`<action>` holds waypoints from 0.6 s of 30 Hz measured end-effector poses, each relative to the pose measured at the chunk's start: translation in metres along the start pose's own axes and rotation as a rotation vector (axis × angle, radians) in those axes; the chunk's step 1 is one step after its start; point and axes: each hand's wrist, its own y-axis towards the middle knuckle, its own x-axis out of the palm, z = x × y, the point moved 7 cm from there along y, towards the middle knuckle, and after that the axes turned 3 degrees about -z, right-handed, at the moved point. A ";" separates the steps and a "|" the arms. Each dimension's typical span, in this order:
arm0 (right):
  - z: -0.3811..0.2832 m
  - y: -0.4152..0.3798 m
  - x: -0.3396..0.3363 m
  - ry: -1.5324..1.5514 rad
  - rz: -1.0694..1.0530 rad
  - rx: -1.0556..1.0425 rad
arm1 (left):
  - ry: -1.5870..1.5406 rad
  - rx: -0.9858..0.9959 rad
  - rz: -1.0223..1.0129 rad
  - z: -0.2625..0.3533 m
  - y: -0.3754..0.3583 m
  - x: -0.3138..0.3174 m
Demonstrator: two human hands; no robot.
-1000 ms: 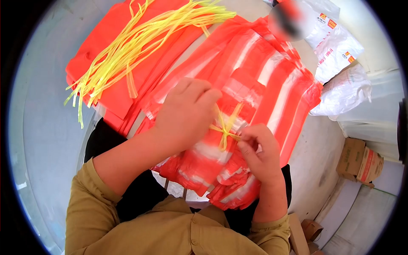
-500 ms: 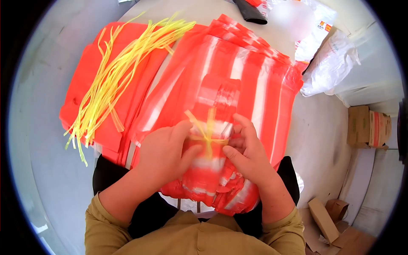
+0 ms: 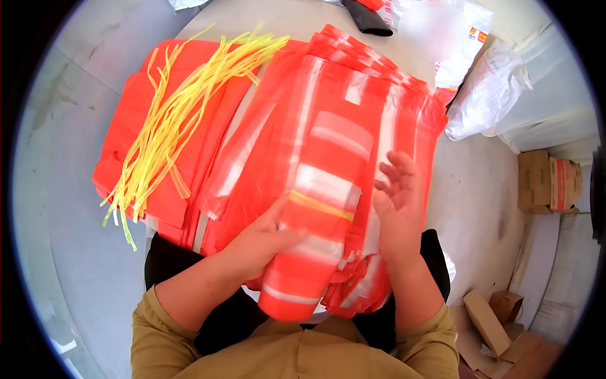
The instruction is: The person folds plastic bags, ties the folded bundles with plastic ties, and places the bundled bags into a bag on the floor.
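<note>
A folded bundle of red-and-white striped plastic bags (image 3: 323, 180) lies tilted in front of me, with a yellow strip (image 3: 322, 206) passing across its middle. My left hand (image 3: 262, 243) grips the bundle's left side, its thumb lying over the top face; the other fingers are hidden beneath. To the right of the bundle, my right hand (image 3: 401, 208) hovers apart from it, fingers spread and slightly curled, holding nothing. Under both is a large pile of striped plastic bags (image 3: 416, 139). A bunch of loose yellow strips (image 3: 180, 120) rests at the left.
Beneath the yellow strips sits a stack of red bags (image 3: 123, 120). White sacks (image 3: 489, 91) stand at the back right, near a dark tube-like object (image 3: 369, 19). Cardboard boxes (image 3: 536, 183) and flattened cardboard (image 3: 486, 322) are on the right floor.
The bundle has turned over: the yellow knot and loose ends no longer show, only a flat band. My right hand has moved away to the right, and my left hand now holds the bundle's side.
</note>
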 end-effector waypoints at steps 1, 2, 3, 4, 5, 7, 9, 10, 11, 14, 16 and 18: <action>0.007 -0.003 0.007 0.148 -0.041 0.130 | 0.004 -0.003 -0.006 -0.001 0.001 0.000; 0.012 -0.007 0.016 0.296 -0.082 0.260 | 0.007 -0.007 -0.012 -0.001 0.002 0.001; 0.017 -0.012 0.022 0.446 -0.122 0.390 | 0.011 -0.012 -0.018 -0.001 0.004 0.002; 0.021 -0.014 0.024 0.418 -0.168 0.424 | 0.012 -0.009 -0.023 -0.003 0.006 0.002; 0.025 -0.016 0.025 0.390 -0.216 0.457 | 0.012 -0.006 -0.029 -0.005 0.008 0.001; 0.017 -0.018 0.029 0.306 -0.217 0.438 | 0.013 -0.007 -0.025 -0.009 0.010 0.001; 0.015 -0.014 0.024 0.306 -0.172 0.416 | 0.012 -0.013 -0.010 -0.013 0.012 0.001; 0.014 -0.011 0.021 0.304 -0.150 0.404 | 0.049 -0.009 -0.027 -0.013 0.013 0.002; 0.014 -0.010 0.018 0.302 -0.132 0.392 | 0.086 -0.005 -0.044 -0.013 0.013 0.002; 0.016 -0.007 0.011 0.329 -0.077 0.369 | 0.146 0.006 -0.005 -0.016 0.015 -0.002; 0.018 -0.006 0.010 0.388 -0.040 0.368 | 0.127 0.008 0.021 -0.016 0.015 -0.003; 0.022 -0.008 0.013 0.353 -0.127 0.352 | 0.064 0.002 0.014 -0.014 0.014 0.000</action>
